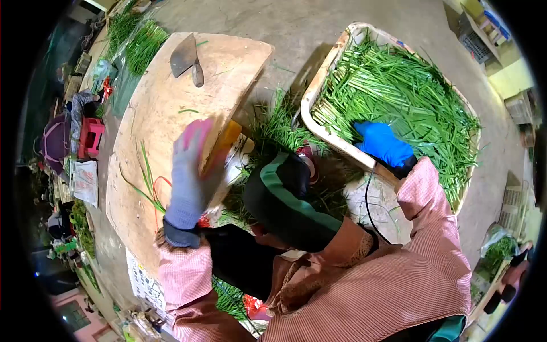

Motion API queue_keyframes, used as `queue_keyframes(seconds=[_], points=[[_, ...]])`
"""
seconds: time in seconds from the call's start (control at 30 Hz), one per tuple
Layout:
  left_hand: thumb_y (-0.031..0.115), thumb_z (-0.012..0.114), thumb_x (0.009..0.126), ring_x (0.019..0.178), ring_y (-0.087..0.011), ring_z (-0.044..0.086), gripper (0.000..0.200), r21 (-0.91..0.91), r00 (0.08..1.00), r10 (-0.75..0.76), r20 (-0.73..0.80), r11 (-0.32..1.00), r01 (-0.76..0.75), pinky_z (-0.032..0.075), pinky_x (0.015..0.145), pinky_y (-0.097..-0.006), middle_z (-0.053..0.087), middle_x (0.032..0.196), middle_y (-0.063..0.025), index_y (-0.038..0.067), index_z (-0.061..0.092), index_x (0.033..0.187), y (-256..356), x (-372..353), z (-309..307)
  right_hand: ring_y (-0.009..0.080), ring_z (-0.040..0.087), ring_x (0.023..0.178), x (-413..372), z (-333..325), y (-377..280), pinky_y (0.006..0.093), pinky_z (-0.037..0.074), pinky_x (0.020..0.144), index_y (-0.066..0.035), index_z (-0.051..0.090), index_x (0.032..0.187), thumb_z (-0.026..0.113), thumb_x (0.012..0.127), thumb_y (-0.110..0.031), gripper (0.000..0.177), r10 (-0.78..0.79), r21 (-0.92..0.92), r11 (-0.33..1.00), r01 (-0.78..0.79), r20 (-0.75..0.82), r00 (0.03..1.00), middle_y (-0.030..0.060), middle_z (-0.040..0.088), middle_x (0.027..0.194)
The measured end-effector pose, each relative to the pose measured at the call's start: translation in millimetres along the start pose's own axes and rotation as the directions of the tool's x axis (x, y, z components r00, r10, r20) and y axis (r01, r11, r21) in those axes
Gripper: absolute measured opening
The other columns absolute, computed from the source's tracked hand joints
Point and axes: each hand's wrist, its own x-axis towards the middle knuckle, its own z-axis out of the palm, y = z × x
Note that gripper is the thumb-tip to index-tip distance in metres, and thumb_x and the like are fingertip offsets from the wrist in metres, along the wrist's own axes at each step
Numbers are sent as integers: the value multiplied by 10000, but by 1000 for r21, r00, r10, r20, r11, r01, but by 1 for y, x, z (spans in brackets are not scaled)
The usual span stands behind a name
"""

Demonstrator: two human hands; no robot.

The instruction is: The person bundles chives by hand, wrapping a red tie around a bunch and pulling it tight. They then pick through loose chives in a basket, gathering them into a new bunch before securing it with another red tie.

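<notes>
My left hand (191,171), in a grey glove with pink fingertips, rests flat on the near edge of a big round wooden chopping board (165,102). My right hand (383,142), in a blue glove, reaches into a white crate (310,97) and presses down on the green stalks (404,91) piled in it. A cleaver (187,56) lies on the far part of the board, away from both hands. A few loose green stalks (147,179) lie on the board left of my left hand.
More green stalks lie on the ground between board and crate (279,128) and beyond the board (142,43). A red stool (90,137) and bags stand at the left. Bare concrete floor (296,23) stretches behind. Another person's sleeve (515,273) shows at the right edge.
</notes>
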Motion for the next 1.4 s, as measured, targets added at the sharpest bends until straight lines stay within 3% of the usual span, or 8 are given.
queue_keyframes(seconds=[0.27, 0.43, 0.67, 0.97, 1.17, 1.27, 1.33, 1.4], points=[[186, 620, 772, 1036, -349, 475, 498, -156, 976, 100, 195, 985, -70, 395, 870, -399, 495, 1143, -176, 10, 450, 1205, 26, 45, 69, 367, 582, 773, 20, 9, 9, 431, 473, 661, 7, 538, 979, 697, 608, -280, 496, 12, -53, 999, -2, 182, 983, 203, 570, 869], [137, 626, 782, 1015, -284, 522, 459, -249, 954, 51, 295, 968, 25, 422, 834, -321, 498, 1160, -160, 28, 467, 1199, 33, 59, 100, 422, 570, 665, 18, 35, 7, 473, 454, 572, -8, 511, 776, 629, 672, -186, 238, 62, 139, 988, -62, 1, 998, 243, 573, 717], [174, 626, 793, 1012, -241, 530, 459, -367, 946, 33, 323, 926, 93, 425, 809, -297, 507, 1153, -154, 9, 474, 1193, 30, 70, 122, 419, 559, 743, 14, 39, 25, 451, 457, 640, -6, 585, 907, 649, 630, -253, 376, 112, 339, 930, -144, 114, 987, 238, 584, 808], [219, 610, 802, 1078, -269, 491, 529, -294, 876, 29, 482, 947, 131, 384, 907, -341, 511, 1137, -194, -50, 414, 1213, 51, 87, 149, 172, 530, 628, -4, 24, 52, 341, 442, 598, 20, 593, 952, 647, 612, -161, 389, 184, 682, 695, -228, 137, 973, 183, 579, 724], [267, 607, 802, 899, -142, 527, 461, -412, 577, -27, 816, 674, 613, 430, 766, -291, 539, 1030, -62, -28, 480, 1132, 75, 117, 176, 89, 477, 564, -24, -6, 59, 261, 429, 556, 13, 622, 923, 664, 637, -126, 322, 371, 812, 530, -244, 36, 928, 81, 596, 649], [286, 607, 809, 925, -147, 515, 486, -609, 783, -238, 575, 515, 603, 423, 770, -301, 535, 1037, -62, -6, 464, 1170, 78, 105, 217, 86, 497, 577, -33, 5, 77, 264, 440, 569, 12, 624, 927, 669, 646, -122, 314, 407, 828, 495, -262, 45, 912, 76, 617, 675], [340, 588, 825, 990, -195, 511, 579, -615, 703, -274, 656, 345, 709, 421, 809, -317, 532, 1107, -77, 31, 392, 1273, 67, 102, 242, 87, 505, 579, -36, 0, 75, 271, 445, 576, 10, 627, 923, 681, 649, -138, 316, 414, 823, 522, -223, -16, 910, 80, 619, 669], [412, 551, 839, 1047, -244, 495, 606, -810, 722, -375, 581, -181, 558, 408, 858, -364, 501, 1192, -82, 83, 367, 1313, 77, 98, 257, 88, 507, 584, -38, 7, 79, 277, 449, 583, 7, 629, 920, 685, 651, -145, 314, 392, 834, 532, -148, -88, 916, 82, 623, 673]])
